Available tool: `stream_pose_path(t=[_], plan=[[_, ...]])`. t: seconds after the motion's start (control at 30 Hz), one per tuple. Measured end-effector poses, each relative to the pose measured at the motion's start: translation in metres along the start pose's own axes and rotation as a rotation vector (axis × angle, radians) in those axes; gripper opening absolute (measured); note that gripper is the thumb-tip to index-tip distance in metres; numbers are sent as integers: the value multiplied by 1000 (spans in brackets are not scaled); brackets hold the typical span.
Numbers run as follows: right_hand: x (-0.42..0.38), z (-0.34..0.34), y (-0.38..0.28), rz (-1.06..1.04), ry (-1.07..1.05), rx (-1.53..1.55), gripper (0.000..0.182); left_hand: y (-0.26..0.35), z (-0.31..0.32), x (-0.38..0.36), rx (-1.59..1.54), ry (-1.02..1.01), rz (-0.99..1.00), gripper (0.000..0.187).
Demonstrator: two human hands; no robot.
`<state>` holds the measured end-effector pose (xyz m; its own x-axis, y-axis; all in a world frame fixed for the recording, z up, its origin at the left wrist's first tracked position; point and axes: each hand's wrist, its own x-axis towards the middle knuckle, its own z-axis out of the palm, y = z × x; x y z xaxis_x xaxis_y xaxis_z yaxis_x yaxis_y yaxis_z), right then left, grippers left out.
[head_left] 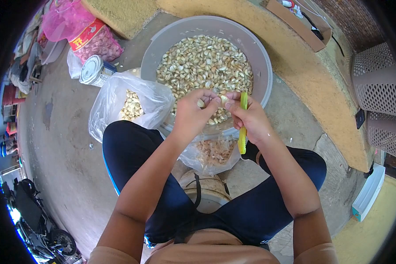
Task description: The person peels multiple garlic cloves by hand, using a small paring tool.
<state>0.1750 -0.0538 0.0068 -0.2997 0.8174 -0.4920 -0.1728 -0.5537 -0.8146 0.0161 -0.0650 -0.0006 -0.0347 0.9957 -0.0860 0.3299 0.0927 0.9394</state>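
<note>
Many garlic cloves [207,61] fill a wide grey tub [149,59]. Over the tub's near part, my left hand [198,108] and my right hand [248,115] meet at a pale garlic clove [224,100], pinched between their fingertips. The right hand also holds a yellow-green cutter [242,141], upright in the view against its palm. Another clove shows in the fingers of the left hand. A clear plastic bag [156,94] with pale cloves [131,105] lies left of the tub. Below the tub, a second bag [191,157] contains brownish skins [215,152].
A pink mesh sack [102,44] and a tin can [94,70] stand at upper left. A cardboard box [295,22] sits on the yellow ledge [312,83], near perforated baskets [378,79]. A bucket [207,187] is between my legs; a motorcycle [39,215] stands at lower left.
</note>
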Motion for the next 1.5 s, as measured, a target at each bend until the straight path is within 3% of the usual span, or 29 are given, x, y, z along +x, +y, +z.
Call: stream_pose_path(t=[0.1, 0.5, 0.7, 0.8, 1.0, 1.1, 1.4, 1.5], plan=[[1, -2, 2, 28, -8, 32, 24, -8, 2, 1, -26, 47, 93, 13], [-2, -3, -4, 110, -93, 154, 16, -8, -4, 5, -25, -3, 123, 15], [-1, -4, 0, 83, -78, 80, 19, -9, -6, 5, -82, -71, 5, 15], [-1, -3, 0, 67, -84, 84, 19, 1, -10, 5, -175, -130, -272, 15], [-2, 2, 4, 5, 5, -186, 20, -8, -9, 5, -376, -170, -408, 18], [-3, 6, 7, -135, 52, -346, 22, -6, -6, 3, -290, -124, -351, 17], [0, 6, 27, -208, 103, -367, 22, -24, 7, 0, -218, 11, -169, 12], [-1, 5, 21, -37, 62, -215, 21, -16, 6, -1, -279, -41, -247, 12]])
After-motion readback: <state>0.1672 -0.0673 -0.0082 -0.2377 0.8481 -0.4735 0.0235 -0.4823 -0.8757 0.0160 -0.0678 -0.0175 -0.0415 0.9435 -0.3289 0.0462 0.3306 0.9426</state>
